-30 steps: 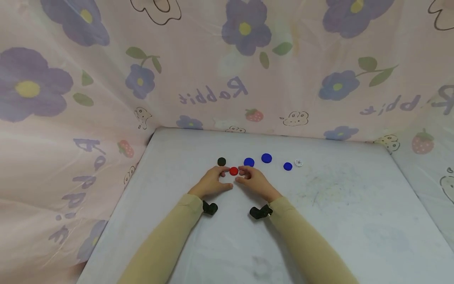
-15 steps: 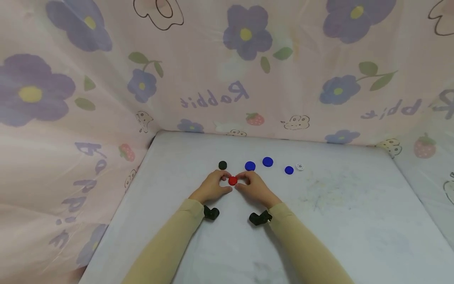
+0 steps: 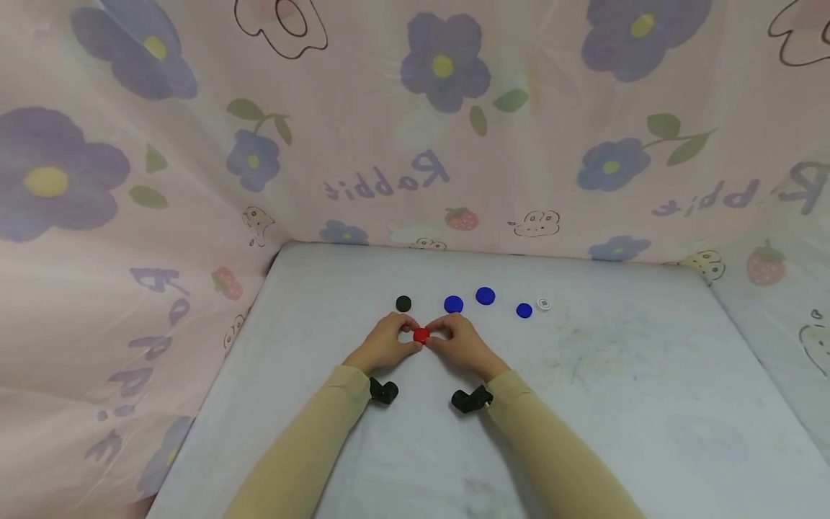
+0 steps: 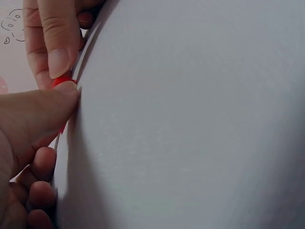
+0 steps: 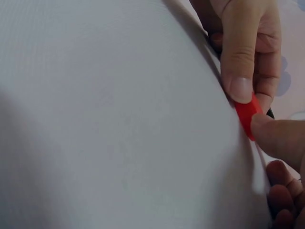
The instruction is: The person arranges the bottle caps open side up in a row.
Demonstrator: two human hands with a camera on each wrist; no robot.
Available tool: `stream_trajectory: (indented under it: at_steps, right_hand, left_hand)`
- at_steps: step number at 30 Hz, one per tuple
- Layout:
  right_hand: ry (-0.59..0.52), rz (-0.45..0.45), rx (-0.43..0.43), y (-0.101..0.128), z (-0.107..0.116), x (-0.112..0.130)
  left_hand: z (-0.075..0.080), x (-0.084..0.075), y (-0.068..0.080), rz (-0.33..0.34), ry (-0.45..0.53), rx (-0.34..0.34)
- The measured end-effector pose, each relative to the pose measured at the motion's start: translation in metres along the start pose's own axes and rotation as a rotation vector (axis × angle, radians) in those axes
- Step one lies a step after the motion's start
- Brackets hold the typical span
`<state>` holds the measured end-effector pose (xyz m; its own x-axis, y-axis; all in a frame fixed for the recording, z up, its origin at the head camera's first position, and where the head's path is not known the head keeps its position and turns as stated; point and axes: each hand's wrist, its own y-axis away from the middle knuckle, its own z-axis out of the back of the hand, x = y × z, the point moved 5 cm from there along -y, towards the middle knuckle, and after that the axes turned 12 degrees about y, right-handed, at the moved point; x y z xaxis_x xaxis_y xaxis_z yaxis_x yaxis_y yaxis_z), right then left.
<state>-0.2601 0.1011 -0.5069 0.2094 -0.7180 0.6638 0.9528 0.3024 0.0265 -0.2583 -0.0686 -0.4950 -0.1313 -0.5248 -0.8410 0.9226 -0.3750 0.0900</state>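
Left hand (image 3: pixel 384 344) and right hand (image 3: pixel 462 344) both pinch the red disc (image 3: pixel 421 334) between thumb and fingertips on the grey table (image 3: pixel 622 404); black disc (image 3: pixel 403 303) and blue discs (image 3: pixel 453 304) lie just beyond

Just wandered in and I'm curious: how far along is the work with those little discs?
In hand: both hands, left and right, pinch the red disc. Untouched on the table: a black disc, three blue discs and a small white piece. Nothing looks finished.
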Motion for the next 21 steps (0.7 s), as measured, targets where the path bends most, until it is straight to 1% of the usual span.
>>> stream_trajectory:
  at_steps: [2,4,8,11,16,21]
  right_hand:
    - [0.004,0.005,0.005,0.0001,-0.0009,-0.0002]
    - [0.010,0.005,0.009,0.0003,-0.0011,-0.0003]
    - [0.023,-0.017,0.026,0.0021,-0.0005,-0.0014]
    - [0.029,-0.038,0.046,0.0030,-0.0014,-0.0031]
    - [0.015,-0.022,0.068,0.0030,-0.0007,-0.0009]
    - [0.004,0.001,0.075,0.0021,0.0023,0.0030]
  left_hand:
    - [0.0003,0.0004,0.0010,0.002,0.006,0.001]
    - [0.0002,0.0001,0.0013,-0.011,0.005,0.001]
    - [-0.0029,0.0000,0.0010,-0.027,0.002,0.010]
    - [-0.0048,0.0009,0.0010,-0.024,-0.004,0.025]
    - [-0.0028,0.0000,0.0014,-0.012,-0.001,0.035]
    - [0.0002,0.0017,0.0002,-0.027,0.020,0.027]
